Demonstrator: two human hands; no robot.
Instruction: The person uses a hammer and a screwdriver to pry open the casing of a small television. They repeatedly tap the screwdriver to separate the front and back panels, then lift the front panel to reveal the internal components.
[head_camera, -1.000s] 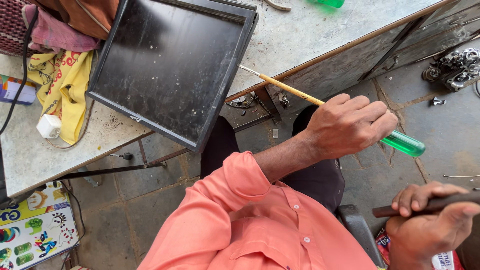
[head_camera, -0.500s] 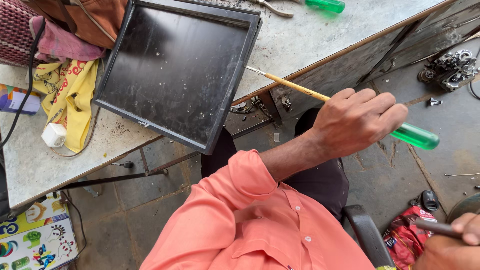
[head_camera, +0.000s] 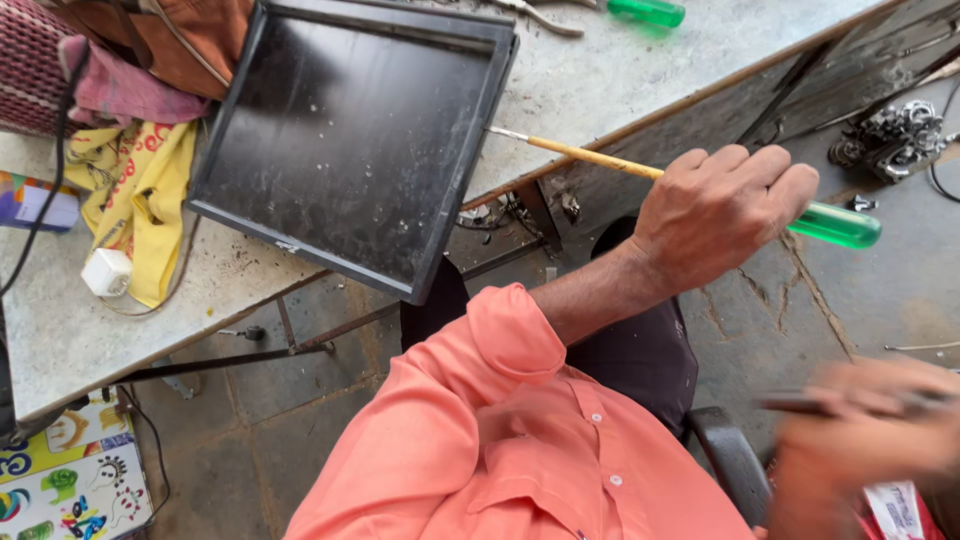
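Change noted: the right hand (head_camera: 865, 450), almost out of view half a second ago, is back at the lower right, blurred by motion. A thin dark tool (head_camera: 800, 405) is seen across it, but whether its fingers are closed cannot be told through the blur. The rest is little altered.

Left to right: a flat package printed with bright cartoon figures (head_camera: 70, 470) is seen on the floor, lower left. A small blue box (head_camera: 30, 200) lies at the worktop (head_camera: 620, 80) edge, beside a yellow cloth with red print (head_camera: 140, 190) and a white plug (head_camera: 105, 272). The dark framed screen (head_camera: 350, 150) lies flat on the worktop. The screwdriver (head_camera: 590, 157) – yellow shaft, green handle – is held by the closed fingers of the left hand (head_camera: 720, 215), its tip just beside the screen's right edge. A red-and-white labelled packet (head_camera: 895, 510) shows at the lower right.
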